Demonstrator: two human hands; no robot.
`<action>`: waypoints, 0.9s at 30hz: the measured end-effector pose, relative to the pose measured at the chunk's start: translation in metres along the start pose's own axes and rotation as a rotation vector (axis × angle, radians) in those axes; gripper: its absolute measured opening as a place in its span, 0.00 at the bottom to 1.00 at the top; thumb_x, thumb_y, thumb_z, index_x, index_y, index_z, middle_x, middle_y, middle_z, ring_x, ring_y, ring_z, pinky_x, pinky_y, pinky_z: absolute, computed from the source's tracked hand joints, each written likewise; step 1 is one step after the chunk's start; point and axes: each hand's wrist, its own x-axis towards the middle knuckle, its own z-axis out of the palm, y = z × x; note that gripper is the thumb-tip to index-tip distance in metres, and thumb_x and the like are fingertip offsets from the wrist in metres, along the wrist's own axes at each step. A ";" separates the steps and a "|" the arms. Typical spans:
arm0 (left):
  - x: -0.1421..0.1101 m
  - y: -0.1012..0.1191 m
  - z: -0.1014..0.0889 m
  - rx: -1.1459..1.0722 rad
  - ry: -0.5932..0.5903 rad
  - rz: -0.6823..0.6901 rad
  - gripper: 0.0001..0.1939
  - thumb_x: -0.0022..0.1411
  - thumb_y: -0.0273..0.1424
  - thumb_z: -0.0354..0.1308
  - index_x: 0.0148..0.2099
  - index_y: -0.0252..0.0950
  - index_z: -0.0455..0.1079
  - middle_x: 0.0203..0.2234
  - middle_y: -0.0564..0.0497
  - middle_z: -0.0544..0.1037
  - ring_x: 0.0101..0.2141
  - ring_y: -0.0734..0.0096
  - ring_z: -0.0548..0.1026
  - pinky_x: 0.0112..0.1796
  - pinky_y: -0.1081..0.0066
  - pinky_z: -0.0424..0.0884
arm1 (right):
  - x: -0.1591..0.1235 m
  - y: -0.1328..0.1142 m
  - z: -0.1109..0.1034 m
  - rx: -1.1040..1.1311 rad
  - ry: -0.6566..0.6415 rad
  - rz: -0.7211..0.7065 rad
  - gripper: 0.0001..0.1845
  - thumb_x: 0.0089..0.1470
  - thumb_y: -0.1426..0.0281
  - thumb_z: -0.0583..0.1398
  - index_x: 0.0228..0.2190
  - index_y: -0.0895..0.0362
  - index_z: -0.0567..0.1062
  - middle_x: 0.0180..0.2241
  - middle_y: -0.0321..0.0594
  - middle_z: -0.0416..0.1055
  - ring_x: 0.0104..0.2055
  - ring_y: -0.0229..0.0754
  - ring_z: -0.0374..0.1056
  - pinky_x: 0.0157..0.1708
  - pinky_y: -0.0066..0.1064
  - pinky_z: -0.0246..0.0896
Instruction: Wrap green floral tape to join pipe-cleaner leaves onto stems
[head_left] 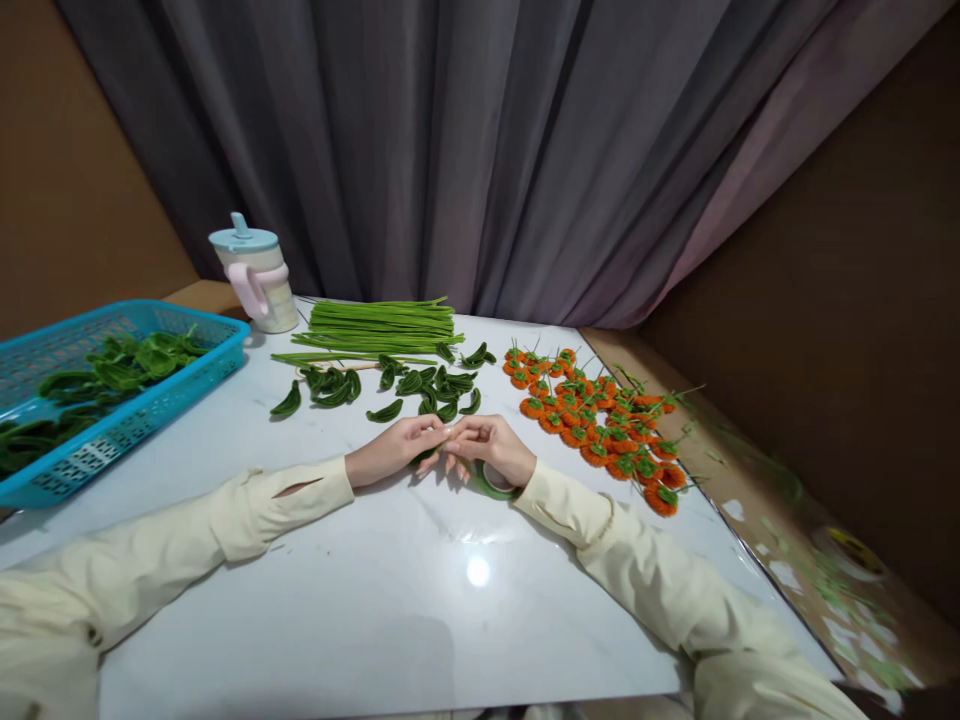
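My left hand [397, 450] and my right hand [499, 448] meet over the middle of the white table, fingertips touching. Both are closed in a pinch, and whatever lies between the fingers is too small or hidden to name. A bit of dark green shows beneath my left fingers. Under my right wrist lies a roll of green tape [495, 488], partly covered by the hand. Just beyond the hands are scattered dark green fuzzy leaves [409, 383], curled and pointed. Behind them is a bundle of long bright green stems [381, 325].
Many orange fuzzy flower heads with green tops [592, 420] spread over the right side. At left stands a blue plastic basket [150, 415] holding green leaves, with a lidded cup [262, 285] behind it. Paper scraps and a tape roll [851, 553] lie beyond the table's right edge.
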 end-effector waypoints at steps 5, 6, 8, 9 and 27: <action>-0.002 -0.001 0.001 0.021 0.021 0.013 0.15 0.64 0.39 0.48 0.31 0.33 0.60 0.14 0.58 0.64 0.17 0.80 0.61 0.23 0.76 0.56 | -0.001 -0.001 0.000 -0.002 -0.008 0.000 0.14 0.40 0.66 0.66 0.25 0.64 0.71 0.19 0.39 0.73 0.16 0.33 0.66 0.17 0.24 0.62; -0.002 -0.001 0.001 0.029 0.026 0.013 0.15 0.64 0.39 0.48 0.30 0.33 0.60 0.14 0.58 0.64 0.17 0.80 0.61 0.23 0.76 0.56 | -0.001 -0.001 0.000 -0.002 -0.009 0.001 0.14 0.40 0.66 0.67 0.25 0.64 0.72 0.19 0.39 0.73 0.16 0.33 0.66 0.17 0.24 0.62; -0.002 0.000 0.001 0.063 0.029 0.009 0.15 0.64 0.40 0.47 0.30 0.34 0.60 0.13 0.59 0.64 0.17 0.79 0.61 0.23 0.76 0.57 | -0.001 -0.001 0.000 0.000 -0.009 0.000 0.14 0.40 0.67 0.67 0.25 0.64 0.72 0.18 0.38 0.72 0.16 0.33 0.65 0.17 0.24 0.62; -0.002 0.001 0.002 0.089 0.027 0.007 0.15 0.64 0.40 0.47 0.30 0.34 0.60 0.13 0.59 0.64 0.17 0.79 0.61 0.24 0.76 0.57 | -0.001 -0.002 0.000 0.003 -0.009 -0.001 0.14 0.40 0.67 0.67 0.25 0.64 0.72 0.18 0.38 0.72 0.16 0.33 0.65 0.17 0.24 0.62; -0.008 0.006 0.005 0.393 0.131 0.113 0.19 0.65 0.41 0.43 0.27 0.34 0.58 0.11 0.59 0.63 0.15 0.79 0.60 0.22 0.77 0.59 | 0.000 -0.005 0.000 -0.030 -0.056 0.053 0.14 0.41 0.65 0.66 0.25 0.64 0.72 0.18 0.38 0.72 0.15 0.33 0.64 0.16 0.24 0.60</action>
